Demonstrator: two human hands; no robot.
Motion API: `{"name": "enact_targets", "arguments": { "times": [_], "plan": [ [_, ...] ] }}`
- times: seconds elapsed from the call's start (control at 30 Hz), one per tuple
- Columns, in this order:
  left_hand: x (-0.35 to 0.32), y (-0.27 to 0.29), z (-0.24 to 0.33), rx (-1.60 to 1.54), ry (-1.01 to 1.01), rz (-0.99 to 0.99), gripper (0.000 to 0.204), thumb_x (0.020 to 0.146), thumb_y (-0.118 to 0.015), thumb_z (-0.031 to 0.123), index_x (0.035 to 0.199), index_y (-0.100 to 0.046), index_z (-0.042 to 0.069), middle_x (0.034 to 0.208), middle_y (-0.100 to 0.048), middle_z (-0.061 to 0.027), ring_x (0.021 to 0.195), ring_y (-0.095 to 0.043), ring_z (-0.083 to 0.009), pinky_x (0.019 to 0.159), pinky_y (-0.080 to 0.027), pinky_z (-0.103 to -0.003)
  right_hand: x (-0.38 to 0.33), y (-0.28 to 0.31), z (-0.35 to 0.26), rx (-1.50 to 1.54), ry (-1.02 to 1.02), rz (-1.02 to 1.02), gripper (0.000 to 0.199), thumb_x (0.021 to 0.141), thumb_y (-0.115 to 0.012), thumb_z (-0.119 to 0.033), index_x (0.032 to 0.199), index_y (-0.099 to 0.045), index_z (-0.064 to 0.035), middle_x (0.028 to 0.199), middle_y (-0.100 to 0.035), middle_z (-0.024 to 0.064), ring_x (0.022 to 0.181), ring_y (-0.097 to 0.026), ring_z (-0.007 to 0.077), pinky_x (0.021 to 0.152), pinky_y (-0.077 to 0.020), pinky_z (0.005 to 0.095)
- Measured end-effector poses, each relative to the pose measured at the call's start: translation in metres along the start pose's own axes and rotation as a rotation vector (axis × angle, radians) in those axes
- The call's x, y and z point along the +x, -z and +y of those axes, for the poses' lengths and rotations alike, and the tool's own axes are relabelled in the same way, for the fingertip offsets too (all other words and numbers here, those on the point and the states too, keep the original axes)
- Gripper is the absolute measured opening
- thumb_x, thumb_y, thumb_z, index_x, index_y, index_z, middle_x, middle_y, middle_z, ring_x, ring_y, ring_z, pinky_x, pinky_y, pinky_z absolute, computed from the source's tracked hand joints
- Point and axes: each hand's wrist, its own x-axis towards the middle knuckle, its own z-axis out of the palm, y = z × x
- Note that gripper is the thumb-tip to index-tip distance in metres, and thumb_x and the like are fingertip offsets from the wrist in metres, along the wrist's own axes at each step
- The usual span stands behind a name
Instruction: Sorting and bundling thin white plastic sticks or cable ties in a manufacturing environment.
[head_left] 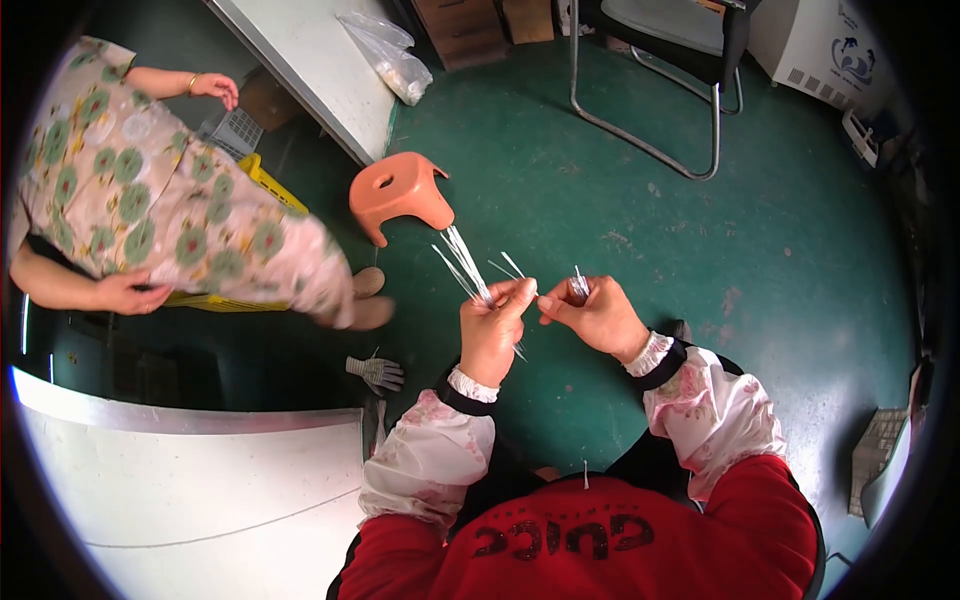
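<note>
A bundle of thin white strips (pixel 462 258) is gripped in my left hand (pixel 488 338), its long ends fanning out above the fingers and a few tips poking out below. My left thumb and forefinger press together, with loose strip ends jutting beside them. Close by on the right, my right hand (pixel 605 318) is closed round a short cluster of whitish strips (pixel 579 286). Its thumb and forefinger pinch near the left fingertips; whether one strip runs between the hands is too small to tell. Both hands are held in the air above the green floor (pixel 620 400).
Ahead stands an orange plastic stool (pixel 400 195). On the left a person in a flowered garment (pixel 150 190) is beside a yellow crate (pixel 265 180). A striped glove (pixel 376 373) lies near the white table (pixel 230 490). A metal-framed chair (pixel 716 130) stands far right.
</note>
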Motion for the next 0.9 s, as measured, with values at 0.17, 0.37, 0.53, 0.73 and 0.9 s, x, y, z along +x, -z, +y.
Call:
{"name": "enact_targets", "arguments": {
  "times": [0.17, 0.37, 0.53, 0.73, 0.9],
  "plan": [
    [0.006, 0.013, 0.003, -0.090, -0.007, -0.010, 0.018, 0.090, -0.073, 0.016, 0.095, -0.069, -0.001, 0.070, -0.055, 0.0048, 0.045, -0.030, 0.0005, 0.042, -0.020, -0.021, 0.002, -0.009, 0.019, 0.220, 0.108, -0.064, 0.023, 0.091, -0.069, -0.025, 0.082, -0.073, -0.0044, 0.067, -0.065, -0.0009, 0.057, -0.048, 0.0044, 0.051, -0.0395, 0.0266],
    [0.005, 0.015, 0.004, -0.107, 0.023, -0.036, 0.018, 0.090, -0.073, 0.016, 0.095, -0.068, -0.001, 0.073, -0.058, 0.0029, 0.045, -0.030, 0.0002, 0.042, -0.020, -0.021, 0.000, -0.008, 0.010, 0.065, 0.078, -0.051, 0.022, 0.093, -0.065, -0.024, 0.088, -0.073, -0.0040, 0.072, -0.069, -0.0001, 0.060, -0.052, 0.0046, 0.055, -0.0436, 0.0257],
    [0.010, 0.021, 0.013, -0.165, -0.021, 0.021, 0.021, 0.089, -0.073, 0.017, 0.097, -0.067, -0.001, 0.075, -0.059, 0.0007, 0.044, -0.028, 0.0001, 0.042, -0.022, -0.021, 0.002, -0.009, 0.018, 0.161, 0.053, -0.096, 0.021, 0.093, -0.065, -0.023, 0.090, -0.073, -0.0047, 0.073, -0.069, -0.0007, 0.061, -0.053, 0.0050, 0.056, -0.0444, 0.0254],
    [0.007, 0.023, 0.013, -0.165, -0.041, 0.058, 0.021, 0.089, -0.074, 0.017, 0.096, -0.066, -0.001, 0.076, -0.060, 0.0004, 0.045, -0.028, 0.0002, 0.042, -0.021, -0.021, -0.002, -0.010, 0.008, 0.096, 0.036, -0.099, 0.020, 0.094, -0.064, -0.022, 0.089, -0.071, -0.0038, 0.076, -0.070, 0.0009, 0.065, -0.055, 0.0054, 0.060, -0.0462, 0.0257],
    [0.007, 0.024, 0.014, -0.208, -0.030, 0.056, 0.019, 0.089, -0.073, 0.016, 0.095, -0.066, -0.001, 0.074, -0.058, 0.0014, 0.044, -0.028, 0.0001, 0.042, -0.021, -0.021, -0.001, -0.010, 0.010, 0.029, -0.005, -0.091, 0.024, 0.096, -0.062, -0.023, 0.085, -0.068, -0.0029, 0.079, -0.072, 0.0037, 0.071, -0.058, 0.0057, 0.064, -0.0477, 0.0252]
  ]
}}
